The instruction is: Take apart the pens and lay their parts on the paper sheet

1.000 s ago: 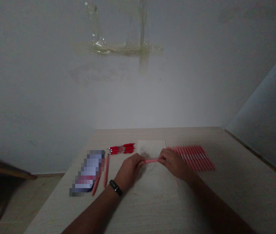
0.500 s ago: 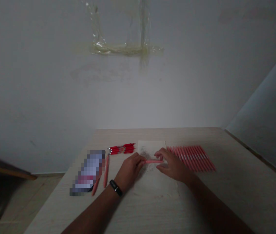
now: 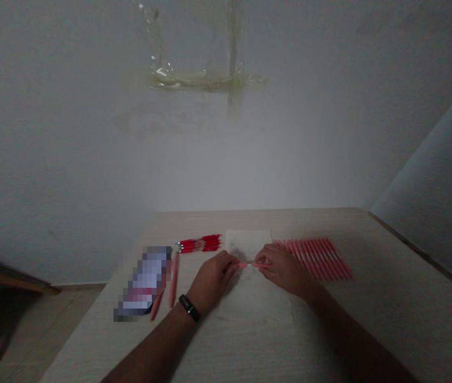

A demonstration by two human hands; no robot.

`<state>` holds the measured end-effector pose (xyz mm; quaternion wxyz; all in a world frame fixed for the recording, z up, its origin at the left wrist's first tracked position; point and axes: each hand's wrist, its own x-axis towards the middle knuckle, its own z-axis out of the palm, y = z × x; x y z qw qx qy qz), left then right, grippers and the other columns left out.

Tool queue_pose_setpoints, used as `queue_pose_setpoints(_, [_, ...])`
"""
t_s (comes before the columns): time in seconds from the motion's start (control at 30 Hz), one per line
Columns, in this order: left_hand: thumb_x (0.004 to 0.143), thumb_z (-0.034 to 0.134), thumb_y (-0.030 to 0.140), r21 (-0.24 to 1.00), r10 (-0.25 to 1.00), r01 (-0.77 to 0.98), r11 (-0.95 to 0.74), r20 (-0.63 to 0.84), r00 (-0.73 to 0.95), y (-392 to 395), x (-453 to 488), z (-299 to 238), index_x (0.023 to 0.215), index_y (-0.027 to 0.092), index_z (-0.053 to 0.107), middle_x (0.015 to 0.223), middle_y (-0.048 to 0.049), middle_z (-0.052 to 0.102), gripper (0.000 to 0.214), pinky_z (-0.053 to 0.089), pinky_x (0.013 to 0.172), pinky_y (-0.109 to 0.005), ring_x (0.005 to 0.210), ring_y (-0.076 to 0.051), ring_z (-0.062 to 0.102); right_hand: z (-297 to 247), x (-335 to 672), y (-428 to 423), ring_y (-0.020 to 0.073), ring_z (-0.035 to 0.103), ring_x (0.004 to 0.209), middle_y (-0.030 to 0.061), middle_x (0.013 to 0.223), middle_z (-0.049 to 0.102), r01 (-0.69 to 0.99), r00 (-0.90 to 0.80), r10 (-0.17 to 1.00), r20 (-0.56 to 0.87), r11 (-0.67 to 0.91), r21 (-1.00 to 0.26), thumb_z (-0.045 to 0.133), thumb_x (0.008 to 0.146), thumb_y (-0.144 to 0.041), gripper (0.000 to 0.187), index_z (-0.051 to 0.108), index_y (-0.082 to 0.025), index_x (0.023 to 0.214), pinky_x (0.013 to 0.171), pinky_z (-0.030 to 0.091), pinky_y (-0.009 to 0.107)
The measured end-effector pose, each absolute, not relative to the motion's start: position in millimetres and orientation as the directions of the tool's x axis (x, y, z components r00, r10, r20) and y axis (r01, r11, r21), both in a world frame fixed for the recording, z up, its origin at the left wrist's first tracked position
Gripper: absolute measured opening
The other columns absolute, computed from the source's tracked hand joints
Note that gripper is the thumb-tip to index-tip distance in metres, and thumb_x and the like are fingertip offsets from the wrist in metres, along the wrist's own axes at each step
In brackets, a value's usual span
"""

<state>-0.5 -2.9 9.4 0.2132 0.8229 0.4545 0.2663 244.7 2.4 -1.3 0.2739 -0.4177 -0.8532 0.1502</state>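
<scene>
My left hand (image 3: pixel 212 277) and my right hand (image 3: pixel 285 269) face each other above a white paper sheet (image 3: pixel 255 303). A slim pink pen (image 3: pixel 253 264) lies across the gap between them, with one end in each hand's fingers. Its ends are hidden by my fingers. Dark specks and smudges (image 3: pixel 238 255) mark the sheet under my left fingertips. A black wristband (image 3: pixel 189 308) circles my left wrist.
A row of pink pens (image 3: pixel 313 259) lies right of the sheet, and a bundle of red pens (image 3: pixel 199 243) lies left of it. Loose pink pens (image 3: pixel 174 280) lie beside a pixelated package (image 3: pixel 144 282) on the pale wooden table (image 3: pixel 329 223). A wall stands behind.
My right hand has shifted slightly right along the pink pen, so more of the pen shows between my hands. My left hand has barely moved.
</scene>
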Motion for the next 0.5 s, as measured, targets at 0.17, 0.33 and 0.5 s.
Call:
queue_pose_setpoints(0.17, [0.097, 0.050, 0.030, 0.567, 0.879, 0.676, -0.470, 0.235, 0.414, -2, -2, 7, 0.096, 0.020, 0.068, 0.091, -0.0060, 0.068, 0.020, 0.042, 0.072, -0.028, 0.082, -0.020, 0.062, -2, 248, 1, 0.0204, 0.059, 0.099, 0.0039, 0.105, 0.064, 0.634, -0.588, 0.765, 0.263, 0.638, -0.438, 0.056, 0.086, -0.009, 0.039, 0.063, -0.026, 0.121, 0.087, 0.045, 0.031])
queue_pose_setpoints(0.33, [0.098, 0.050, 0.037, 0.596, 0.909, 0.688, -0.414, 0.234, 0.344, 2, -5, 1, 0.099, 0.021, 0.069, 0.093, -0.0063, 0.071, 0.025, 0.042, 0.072, -0.029, 0.084, -0.021, 0.063, 5, 259, 3, 0.0206, 0.060, 0.097, 0.0047, 0.102, 0.064, 0.683, -0.559, 0.792, 0.243, 0.607, -0.406, 0.054, 0.083, -0.007, 0.035, 0.066, -0.022, 0.112, 0.087, 0.044, 0.031])
queue_pose_setpoints(0.5, [0.095, 0.054, 0.036, 0.611, 0.923, 0.695, -0.378, 0.194, 0.332, 2, -4, -5, 0.095, 0.020, 0.069, 0.088, -0.0058, 0.071, 0.021, 0.040, 0.067, -0.027, 0.079, -0.020, 0.063, 8, 270, 7, 0.0198, 0.060, 0.093, 0.0049, 0.103, 0.066, 0.746, -0.434, 0.857, 0.277, 0.515, -0.423, 0.054, 0.080, -0.005, 0.037, 0.064, -0.019, 0.112, 0.083, 0.043, 0.029])
